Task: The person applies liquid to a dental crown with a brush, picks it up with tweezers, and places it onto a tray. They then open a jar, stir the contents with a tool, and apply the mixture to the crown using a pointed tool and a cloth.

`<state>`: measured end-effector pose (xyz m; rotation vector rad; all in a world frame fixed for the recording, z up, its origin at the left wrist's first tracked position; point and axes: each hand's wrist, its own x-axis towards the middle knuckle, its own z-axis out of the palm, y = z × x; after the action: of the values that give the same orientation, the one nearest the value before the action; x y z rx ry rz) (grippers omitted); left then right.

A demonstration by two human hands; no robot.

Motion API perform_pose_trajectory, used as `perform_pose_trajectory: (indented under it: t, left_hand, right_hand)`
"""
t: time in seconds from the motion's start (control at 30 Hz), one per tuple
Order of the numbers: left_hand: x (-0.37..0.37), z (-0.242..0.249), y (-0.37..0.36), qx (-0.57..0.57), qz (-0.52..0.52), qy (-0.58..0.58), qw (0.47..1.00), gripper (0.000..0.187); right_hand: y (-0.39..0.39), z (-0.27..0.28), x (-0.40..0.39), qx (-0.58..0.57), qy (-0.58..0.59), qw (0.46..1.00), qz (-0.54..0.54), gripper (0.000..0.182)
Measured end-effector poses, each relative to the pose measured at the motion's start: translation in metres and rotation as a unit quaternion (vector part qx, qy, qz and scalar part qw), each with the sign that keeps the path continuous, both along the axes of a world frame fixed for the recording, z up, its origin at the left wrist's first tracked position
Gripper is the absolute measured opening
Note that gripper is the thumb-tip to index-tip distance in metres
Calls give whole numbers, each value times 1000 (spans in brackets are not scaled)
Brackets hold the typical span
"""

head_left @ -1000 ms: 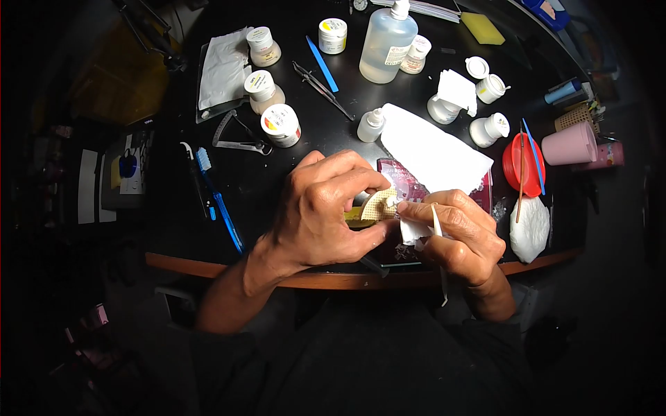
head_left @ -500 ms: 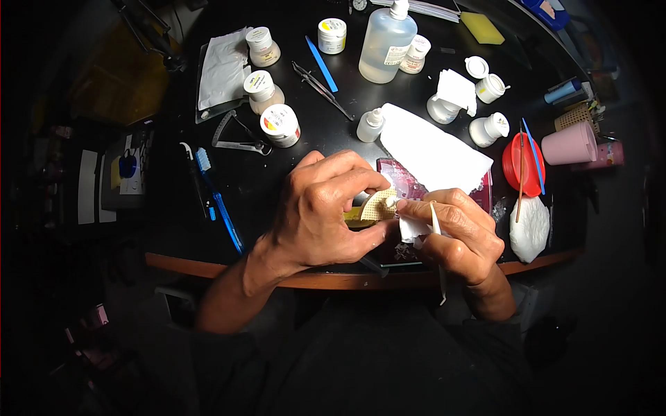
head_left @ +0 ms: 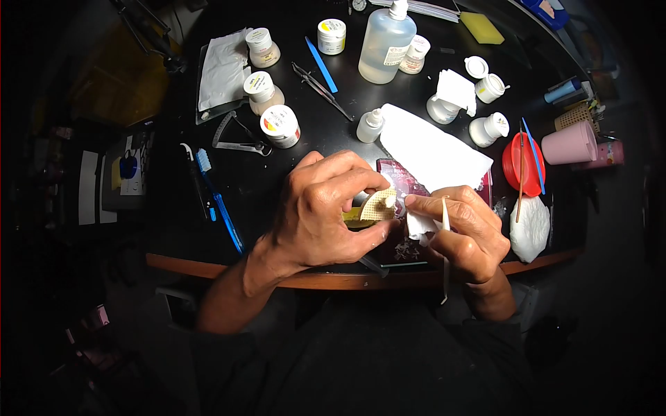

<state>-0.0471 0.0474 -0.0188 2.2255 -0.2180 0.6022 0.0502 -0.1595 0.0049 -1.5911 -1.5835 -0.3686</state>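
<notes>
My left hand pinches a cream perforated piece between thumb and fingers. A small white lump sits at the right side of that piece. Just to the right, my right hand grips a thin pale tool and a crumpled white tissue. Its index fingertip is near the white lump, with a small gap between them. Beneath both hands lies a dark red printed pad, partly covered by a white paper sheet.
Jars and a small dropper bottle stand beyond the hands, with a large bottle behind. Tweezers lie there too. A toothbrush is at left; a red dish and pink cup at right.
My right hand has drawn slightly right, away from the white lump, with the tool and tissue. My left hand has barely moved.
</notes>
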Motion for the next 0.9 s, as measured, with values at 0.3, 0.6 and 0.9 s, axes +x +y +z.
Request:
perform_pose_trajectory:
  t: [0.3,0.6,0.9]
  left_hand:
    - [1,5,0,-18,-15,-13,1000,44]
    - [0,5,0,-10,-14,-32,999,45]
    - [0,5,1,-16,-7,-29,999,44]
  right_hand:
    - [-4,-13,8,116,268,953,-84,38]
    - [-4,-4,3,90,463,880,-47,36]
    - [-4,-2,3,64,498,864,-25,32]
